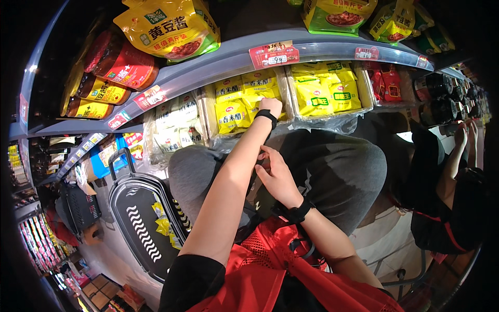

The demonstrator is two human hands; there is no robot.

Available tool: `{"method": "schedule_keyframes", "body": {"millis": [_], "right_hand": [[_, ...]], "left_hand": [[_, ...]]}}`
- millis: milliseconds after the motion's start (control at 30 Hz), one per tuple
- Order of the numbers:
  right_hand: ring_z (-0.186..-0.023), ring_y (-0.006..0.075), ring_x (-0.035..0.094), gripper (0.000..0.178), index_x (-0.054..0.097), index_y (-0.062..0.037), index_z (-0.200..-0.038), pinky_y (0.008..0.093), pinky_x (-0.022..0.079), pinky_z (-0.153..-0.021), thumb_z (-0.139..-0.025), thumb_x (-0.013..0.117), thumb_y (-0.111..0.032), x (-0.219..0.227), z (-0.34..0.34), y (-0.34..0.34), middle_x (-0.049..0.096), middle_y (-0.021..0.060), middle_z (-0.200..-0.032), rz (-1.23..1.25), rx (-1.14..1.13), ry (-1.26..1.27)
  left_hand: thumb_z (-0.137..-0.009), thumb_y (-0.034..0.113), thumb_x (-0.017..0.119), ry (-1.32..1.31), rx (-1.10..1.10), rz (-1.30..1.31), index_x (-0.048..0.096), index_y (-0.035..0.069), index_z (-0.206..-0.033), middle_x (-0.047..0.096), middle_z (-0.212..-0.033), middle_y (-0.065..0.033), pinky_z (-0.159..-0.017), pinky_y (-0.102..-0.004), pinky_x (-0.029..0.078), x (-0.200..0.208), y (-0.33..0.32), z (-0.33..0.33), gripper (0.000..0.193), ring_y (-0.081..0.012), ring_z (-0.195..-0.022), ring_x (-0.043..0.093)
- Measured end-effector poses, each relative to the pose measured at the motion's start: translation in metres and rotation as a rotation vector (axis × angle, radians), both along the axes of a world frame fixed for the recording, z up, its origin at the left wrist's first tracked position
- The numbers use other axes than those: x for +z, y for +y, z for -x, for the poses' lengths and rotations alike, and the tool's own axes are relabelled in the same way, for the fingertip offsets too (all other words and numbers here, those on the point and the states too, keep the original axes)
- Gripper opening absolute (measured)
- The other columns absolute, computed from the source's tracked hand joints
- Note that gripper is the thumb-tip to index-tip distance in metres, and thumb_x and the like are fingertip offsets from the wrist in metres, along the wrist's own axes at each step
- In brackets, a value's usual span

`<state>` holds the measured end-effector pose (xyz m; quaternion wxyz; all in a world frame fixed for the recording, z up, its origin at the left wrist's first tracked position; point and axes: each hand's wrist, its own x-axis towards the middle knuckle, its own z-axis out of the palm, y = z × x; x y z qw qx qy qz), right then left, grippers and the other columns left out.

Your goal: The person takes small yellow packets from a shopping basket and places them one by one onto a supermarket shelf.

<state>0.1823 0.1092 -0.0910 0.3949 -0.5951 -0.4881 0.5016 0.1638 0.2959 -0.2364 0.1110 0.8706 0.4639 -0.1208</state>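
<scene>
My left hand, a black band on its wrist, reaches into a carton of yellow bagged packets on the low shelf. Its knuckles show, but the fingers are hidden among the packets, so I cannot tell whether they grip one. Below it, my right hand hovers over my lap near the left forearm. Its fingers are apart and hold nothing; this wrist also has a black band. A second carton of yellow packets stands just right of the left hand.
White packets sit left of the cartons, red packets right. Yellow pouches and sauce jars stand above a shelf edge with price tags. A dark shopping basket is at my left. Another person's hands are near dark jars at right.
</scene>
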Motion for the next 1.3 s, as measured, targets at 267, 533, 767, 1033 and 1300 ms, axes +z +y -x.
{"method": "schedule_keyframes", "body": {"millis": [267,533,767,1033,1300], "right_hand": [[-0.073,0.0227,0.055,0.041,0.037,-0.0023,-0.111,0.0305,0.043,-0.067,-0.074,0.051,-0.012,0.016,0.007,-0.004,0.050,0.0121,-0.091,0.040,0.190,0.021],[-0.072,0.0251,0.054,0.038,0.039,-0.0043,-0.108,0.0326,0.043,-0.064,-0.074,0.052,-0.014,0.018,0.008,-0.004,0.051,0.0121,-0.088,-0.028,0.246,-0.092],[-0.078,0.0321,0.053,0.035,0.040,0.0009,-0.103,0.0369,0.044,-0.066,-0.073,0.052,-0.015,0.014,0.016,-0.006,0.052,0.0162,-0.089,-0.062,0.260,-0.180],[-0.084,0.0329,0.052,0.039,0.039,0.0045,-0.103,0.0360,0.043,-0.070,-0.072,0.054,-0.014,0.013,0.009,-0.004,0.051,0.0203,-0.092,-0.048,0.240,-0.267],[-0.074,0.0341,0.053,0.029,0.042,0.0049,-0.093,0.0383,0.043,-0.066,-0.072,0.052,-0.012,0.029,0.013,-0.006,0.053,0.0204,-0.080,-0.108,0.214,-0.398]], "left_hand": [[-0.071,0.018,0.050,-0.377,-0.147,0.086,0.052,0.005,-0.081,0.056,-0.084,-0.0121,-0.067,-0.0395,0.044,0.022,-0.006,0.024,0.016,-0.0295,-0.080,0.054],[-0.076,0.019,0.048,-0.599,0.393,0.734,0.053,0.004,-0.086,0.059,-0.064,-0.0096,-0.051,-0.0310,0.043,0.045,0.022,0.039,0.018,-0.0176,-0.050,0.055],[-0.071,0.011,0.053,-0.378,0.361,0.557,0.037,0.002,-0.096,0.054,-0.074,-0.0101,-0.041,-0.0275,0.041,0.001,0.005,0.029,0.031,-0.0151,-0.048,0.053],[-0.073,0.006,0.046,-0.546,0.457,0.784,0.044,-0.001,-0.092,0.056,-0.064,-0.0090,-0.043,-0.0307,0.044,0.015,0.018,0.007,0.021,-0.0180,-0.050,0.056],[-0.070,0.000,0.040,-0.403,0.408,0.534,0.037,-0.005,-0.106,0.055,-0.087,-0.0219,-0.057,-0.0350,0.046,0.001,0.002,-0.007,0.037,-0.0263,-0.067,0.060]]}}
